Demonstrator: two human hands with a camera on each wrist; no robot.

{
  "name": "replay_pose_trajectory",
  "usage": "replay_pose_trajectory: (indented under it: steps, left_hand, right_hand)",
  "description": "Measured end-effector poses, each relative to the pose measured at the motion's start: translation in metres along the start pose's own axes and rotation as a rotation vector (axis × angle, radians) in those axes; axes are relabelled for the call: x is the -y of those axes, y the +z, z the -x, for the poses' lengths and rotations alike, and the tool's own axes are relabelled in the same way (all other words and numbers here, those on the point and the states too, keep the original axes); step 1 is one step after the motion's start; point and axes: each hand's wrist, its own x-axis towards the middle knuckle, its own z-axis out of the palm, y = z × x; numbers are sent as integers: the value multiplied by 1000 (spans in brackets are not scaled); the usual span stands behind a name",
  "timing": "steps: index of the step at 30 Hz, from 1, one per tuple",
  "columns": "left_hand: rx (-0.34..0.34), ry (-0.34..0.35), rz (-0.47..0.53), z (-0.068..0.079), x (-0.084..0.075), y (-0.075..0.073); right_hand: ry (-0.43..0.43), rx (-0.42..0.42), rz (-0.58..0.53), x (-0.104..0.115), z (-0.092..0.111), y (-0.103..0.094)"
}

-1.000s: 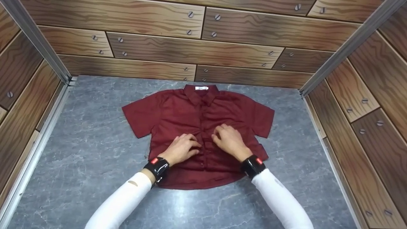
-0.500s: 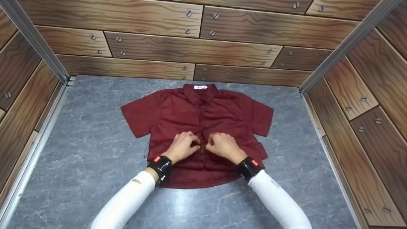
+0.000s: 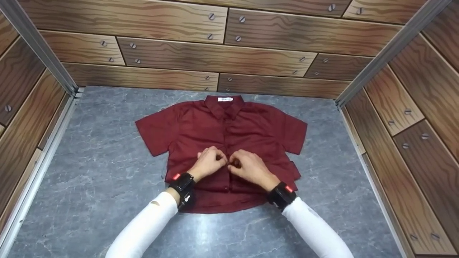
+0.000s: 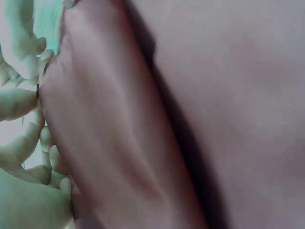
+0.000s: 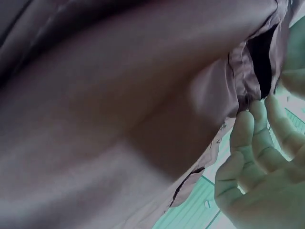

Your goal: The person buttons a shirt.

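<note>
A dark red short-sleeved shirt (image 3: 200,125) lies front up, its collar at the far side. Over the middle of its button placket, my two hands almost meet. My left hand (image 3: 208,164) pinches the placket edge between thumb and fingertips. From the other side my right hand (image 3: 251,167) grips the same strip with curled fingers. Close up in the right wrist view, the right fingers (image 5: 259,138) are at the placket (image 5: 243,71), where a dark gap shows between the layers. Any button between the fingertips is hidden. In the left wrist view, shirt cloth (image 4: 119,124) fills most of the picture.
The shirt lies on a grey marbled tabletop (image 3: 100,143). Wood-patterned panels (image 3: 172,57) stand at the back and both sides, with metal rails (image 3: 391,46) along the corners. Black wrist bands (image 3: 283,195) and white sleeves cover the forearms.
My right hand has come down and left to the placket, and its fingers have curled in. The left hand has shifted slightly toward the right hand. The shirt lies almost as before.
</note>
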Motion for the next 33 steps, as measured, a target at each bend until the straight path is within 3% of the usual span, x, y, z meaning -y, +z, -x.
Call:
replay_pose_trajectory:
  steps: [4, 10, 16, 21, 26, 33]
  left_hand:
    - [5, 20, 76, 0, 2, -1]
    - [-23, 123, 129, 4, 13, -1]
    - [-73, 115, 108, 2, 18, 0]
    - [-45, 43, 149, -2, 20, -1]
    - [15, -1, 128, -3, 21, -1]
    - [62, -1, 125, -3, 21, 0]
  right_hand:
    - [-16, -21, -20, 0, -1, 1]
    - [18, -14, -202, -6, -4, 2]
    - [41, 17, -270, -9, -5, 3]
    - [101, -10, -157, -7, -5, 4]
    - [156, 30, 5, -3, -5, 8]
    - [212, 93, 8, -4, -3, 6]
